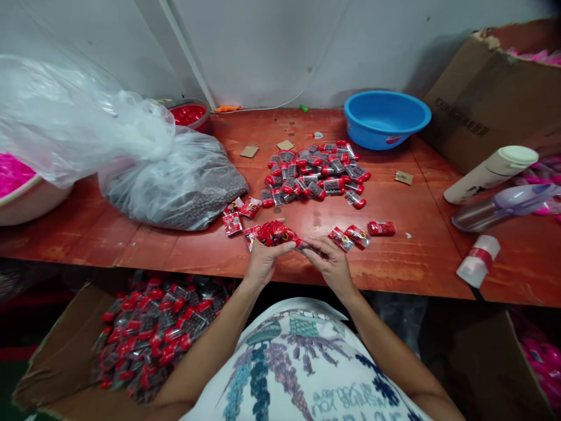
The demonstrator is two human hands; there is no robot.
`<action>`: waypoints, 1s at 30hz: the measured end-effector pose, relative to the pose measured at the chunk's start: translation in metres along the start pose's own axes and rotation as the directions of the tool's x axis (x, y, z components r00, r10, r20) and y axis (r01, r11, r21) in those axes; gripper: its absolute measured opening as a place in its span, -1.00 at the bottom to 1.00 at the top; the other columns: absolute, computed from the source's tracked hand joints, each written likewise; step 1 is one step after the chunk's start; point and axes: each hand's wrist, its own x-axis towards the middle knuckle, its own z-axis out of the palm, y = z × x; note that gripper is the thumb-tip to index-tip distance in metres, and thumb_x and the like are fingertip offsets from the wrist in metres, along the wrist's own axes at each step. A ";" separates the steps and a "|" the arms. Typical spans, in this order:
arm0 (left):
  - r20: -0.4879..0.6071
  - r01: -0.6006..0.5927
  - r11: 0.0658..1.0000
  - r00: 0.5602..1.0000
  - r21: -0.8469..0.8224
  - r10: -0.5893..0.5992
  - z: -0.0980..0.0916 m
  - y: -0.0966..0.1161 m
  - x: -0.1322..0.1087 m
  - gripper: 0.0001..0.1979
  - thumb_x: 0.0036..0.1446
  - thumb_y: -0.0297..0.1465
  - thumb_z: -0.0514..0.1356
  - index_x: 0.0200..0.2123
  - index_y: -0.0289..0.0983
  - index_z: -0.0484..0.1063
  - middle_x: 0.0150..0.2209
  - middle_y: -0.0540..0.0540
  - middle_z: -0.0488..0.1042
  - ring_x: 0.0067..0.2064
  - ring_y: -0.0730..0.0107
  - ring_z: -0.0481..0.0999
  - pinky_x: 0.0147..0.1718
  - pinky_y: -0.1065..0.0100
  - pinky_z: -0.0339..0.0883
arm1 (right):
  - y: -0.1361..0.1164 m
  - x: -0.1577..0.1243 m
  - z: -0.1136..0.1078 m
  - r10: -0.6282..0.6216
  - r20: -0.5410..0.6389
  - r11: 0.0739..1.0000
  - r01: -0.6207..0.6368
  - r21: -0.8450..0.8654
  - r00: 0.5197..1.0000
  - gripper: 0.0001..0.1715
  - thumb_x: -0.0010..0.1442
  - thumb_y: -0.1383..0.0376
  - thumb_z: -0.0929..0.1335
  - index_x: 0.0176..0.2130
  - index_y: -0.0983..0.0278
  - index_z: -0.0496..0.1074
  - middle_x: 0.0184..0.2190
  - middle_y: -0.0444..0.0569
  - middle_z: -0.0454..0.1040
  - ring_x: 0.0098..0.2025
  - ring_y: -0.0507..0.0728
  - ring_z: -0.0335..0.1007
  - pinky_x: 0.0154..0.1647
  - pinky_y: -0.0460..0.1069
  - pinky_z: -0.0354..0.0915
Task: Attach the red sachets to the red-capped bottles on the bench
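Observation:
Close to the table's front edge, my left hand (263, 260) is closed on a bunch of red printed wrappers (278, 234). My right hand (331, 263) meets it from the other side, its fingers closed on a small clear container (312, 250) with dark contents, partly hidden by the fingers. Left of my hands lie several red printed packs (232, 224). Two more red-and-clear packs (357, 235) and a red pack (381, 228) rest to the right. Farther back is a pile of small clear containers with red caps (313, 172) and dark contents.
A plastic bag of dark beads (184, 187) stands at left, before a bowl of red pieces (190, 115). A blue basin (385, 120) sits at the back. Bottles (491, 174) and a cardboard box (495, 99) are at right. Below the edge, another box (56, 356) holds many capped containers.

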 end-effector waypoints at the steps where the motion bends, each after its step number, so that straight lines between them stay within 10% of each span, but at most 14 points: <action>1: 0.004 -0.004 1.000 1.000 0.005 0.004 0.000 0.000 -0.001 -0.40 -0.37 -0.58 0.44 -0.13 -0.27 0.47 -0.42 0.02 0.55 -0.39 0.42 0.52 -0.25 0.38 0.38 | 0.000 -0.001 0.001 0.038 0.005 0.998 -0.038 0.045 0.999 -0.71 0.14 0.21 0.38 -0.10 0.15 0.52 -0.29 -0.07 0.45 -0.33 0.06 0.37 -0.38 -0.06 0.30; 5: 0.016 0.031 0.999 0.999 0.026 -0.031 -0.001 -0.001 -0.004 -0.39 -0.39 -0.56 0.44 -0.13 -0.28 0.48 -0.42 0.00 0.55 -0.41 0.37 0.53 -0.28 0.34 0.39 | -0.002 -0.003 0.002 0.152 0.042 0.974 -0.157 0.162 0.987 -0.72 0.15 0.16 0.38 -0.14 0.18 0.51 -0.30 -0.08 0.47 -0.37 0.06 0.40 -0.47 -0.08 0.30; 11: -0.030 -0.019 0.996 0.999 -0.083 0.016 0.004 -0.003 -0.009 -0.40 -0.37 -0.60 0.42 -0.14 -0.23 0.46 -0.45 0.07 0.53 -0.42 0.45 0.51 -0.30 0.40 0.40 | -0.011 -0.005 0.000 -0.022 -0.008 1.000 0.022 -0.009 1.000 -0.73 0.14 0.23 0.39 -0.12 0.15 0.52 -0.28 -0.05 0.45 -0.27 0.08 0.38 -0.31 -0.05 0.32; 30: 0.038 0.024 0.998 0.999 -0.064 -0.021 0.004 0.004 -0.010 -0.49 -0.20 -0.48 0.40 -0.08 -0.25 0.44 -0.34 -0.08 0.59 -0.32 0.38 0.56 -0.28 0.39 0.39 | -0.018 -0.007 -0.002 -0.037 -0.019 0.999 0.037 -0.012 0.999 -0.75 0.19 0.25 0.36 -0.11 0.18 0.51 -0.33 -0.09 0.40 -0.34 0.04 0.32 -0.33 -0.06 0.25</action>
